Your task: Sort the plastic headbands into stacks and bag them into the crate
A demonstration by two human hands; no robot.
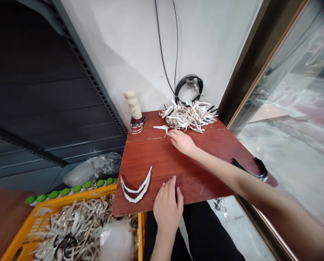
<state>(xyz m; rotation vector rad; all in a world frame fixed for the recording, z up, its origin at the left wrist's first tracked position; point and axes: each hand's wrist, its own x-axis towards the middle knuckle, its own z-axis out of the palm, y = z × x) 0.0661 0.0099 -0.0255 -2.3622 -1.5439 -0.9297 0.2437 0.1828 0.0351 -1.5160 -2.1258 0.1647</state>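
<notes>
My left hand (167, 204) lies flat near the front edge of the red-brown table (145, 152), fingers stretched out and nothing in them. My right hand (181, 142) reaches to the back of the table with its fingers extended. Its fingertips are close to a small white curved piece (164, 128); whether they touch it I cannot tell. Just behind lies a tangled pile of white curved strips (190, 115). Two nested curved white strips with shiny edges (136, 195) rest left of my left hand. Black curved strips (259, 172) lie at the table's right edge, beyond my right forearm.
A cream bottle (134, 106) stands at the back left by stacked shiny curved pieces (136, 127). Coiled black cable (181, 88) leans on the wall. Below left, a yellow crate (77, 198) holds many strips, beside green-capped containers (77, 189). Glass (284, 79) borders the right.
</notes>
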